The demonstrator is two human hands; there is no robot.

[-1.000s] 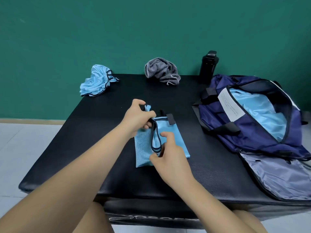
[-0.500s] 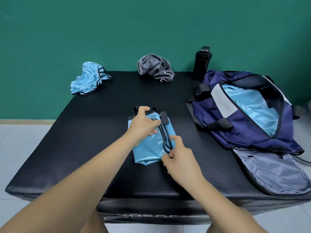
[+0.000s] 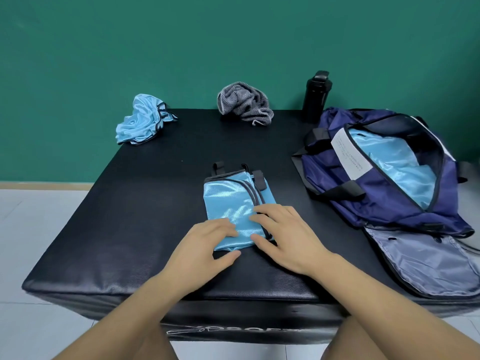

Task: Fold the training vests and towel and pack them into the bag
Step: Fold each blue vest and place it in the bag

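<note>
Black mat (image 3: 130, 216) — left hand (image 3: 207, 242), right hand (image 3: 283, 237) flat, fingers spread, on folded vest (image 3: 228, 203).

Both hands have let go of the black trim. The left hand (image 3: 207, 245) and right hand (image 3: 283, 235) now lie flat, fingers spread, on the near end of the folded blue vest (image 3: 228, 203), which lies smoother beneath them.

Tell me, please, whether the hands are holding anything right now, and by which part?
Nothing is gripped: the left hand and right hand lie open and flat, pressing the near end of the folded blue vest.
</note>
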